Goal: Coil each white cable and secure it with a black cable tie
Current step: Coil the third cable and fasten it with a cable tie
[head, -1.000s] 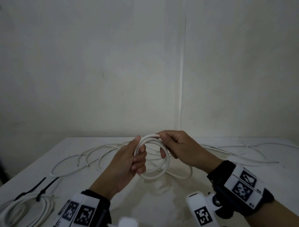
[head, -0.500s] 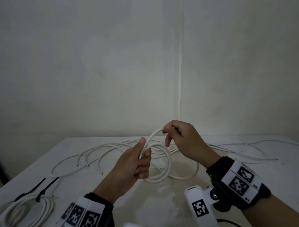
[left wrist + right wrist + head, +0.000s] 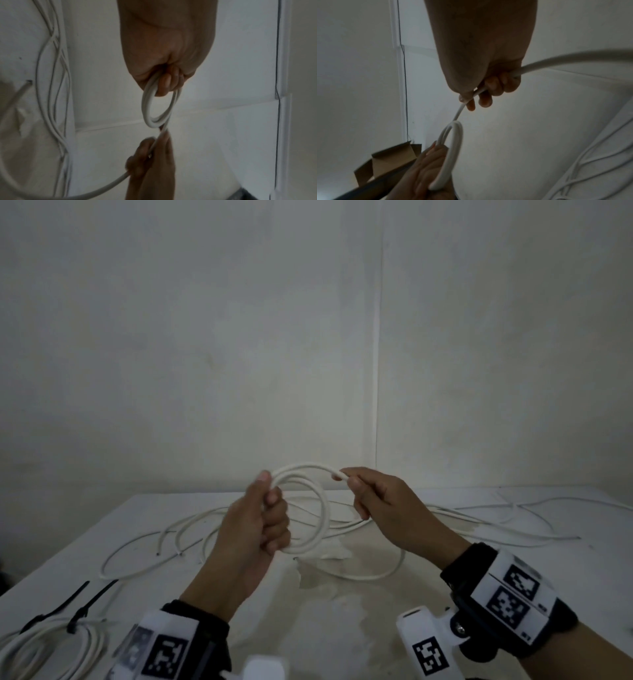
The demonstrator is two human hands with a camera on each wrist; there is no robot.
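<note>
Over at the far left edge of the white table (image 3: pixel 342 628), a finished coil (image 3: pixel 51 645) is lying with two black cable ties (image 3: pixel 68 607) around or against it — I cannot tell from here whether both are cinched. Further in, loose white cables (image 3: pixel 164 542) are sprawling across the tabletop, their cut ends showing.

The left hand (image 3: pixel 255 529) is holding up the coil in progress (image 3: pixel 308 508), fingers curled tight around a bundle of roughly three loops, the thumb pressing along the top. The rings are hanging clear above the table. To the right, the right hand (image 3: pixel 383 505) is pinching the running strand (image 3: pixel 337 474) between thumb and fingertips, with the other fingers wrapped loosely around it, feeding the next loop across toward the left thumb. The free tail (image 3: pixel 376 575) is drooping from that hand to the table, and more loose cable (image 3: pixel 513 520) is trailing off to the right.

The cable is looking light but springy — stiff enough to hold a round loop, and likely to spring open if the clamping fingers relax. I would judge the safest hold to be where all the loops are bunching together, and that is probably where a tie should go.
</note>
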